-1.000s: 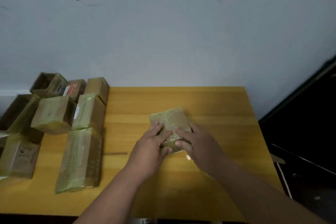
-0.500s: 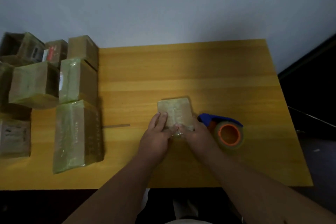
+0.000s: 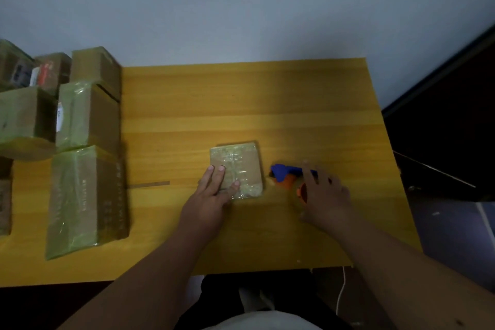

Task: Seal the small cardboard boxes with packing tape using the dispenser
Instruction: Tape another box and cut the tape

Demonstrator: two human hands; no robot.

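Note:
A small cardboard box, partly covered in clear tape, lies flat near the middle of the yellow wooden table. My left hand rests on its near left part with straight fingers. Just right of the box lies the tape dispenser, blue with an orange roll core. My right hand hovers over the dispenser and hides most of the roll; the hand is blurred, its fingers spread, and whether it touches the dispenser I cannot tell.
Several taped cardboard boxes are stacked along the table's left side. A loose strip of tape lies between them and the small box. A white cable hangs below the table's front edge. Dark furniture stands to the right.
My right hand left the small box and moved right, over the tape dispenser. My left hand stays on the box. The camera tilted further down.

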